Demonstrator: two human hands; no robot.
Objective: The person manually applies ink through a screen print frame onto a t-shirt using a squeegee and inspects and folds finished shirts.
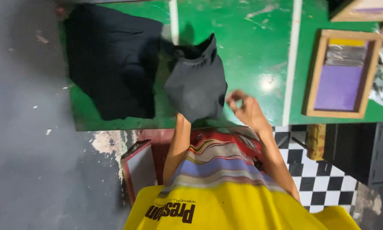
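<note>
Green table (251, 38) fills the top half of the view, white stripes painted across it, paint scuffed.

Flat black cloth (110, 59) lies at 10 o'clock on the table, spread out, its lower edge near the table's front edge.

Wooden-framed screen (342, 74) at 2 o'clock, lying flat — purple panel inside with a yellow strip at its top. Well apart from the hands.

Dark grey garment (196, 81) just left of centre, bunched and lifted off the table, hanging over the person's left hand (184, 116). The hand is buried in the fabric, only the forearm shows coming up from 6 o'clock; it carries the garment, but I cannot tell how the fingers sit. The garment's top edge sits just beside the black cloth, at its right side.

Right hand (244, 106) just right of centre, near the garment's right edge — fingers curled in toward the thumb, loosely closed, nothing seen in it. Not clearly touching the fabric.

Black-and-white checkered floor (317, 179) at 4 o'clock, below the table edge.
</note>
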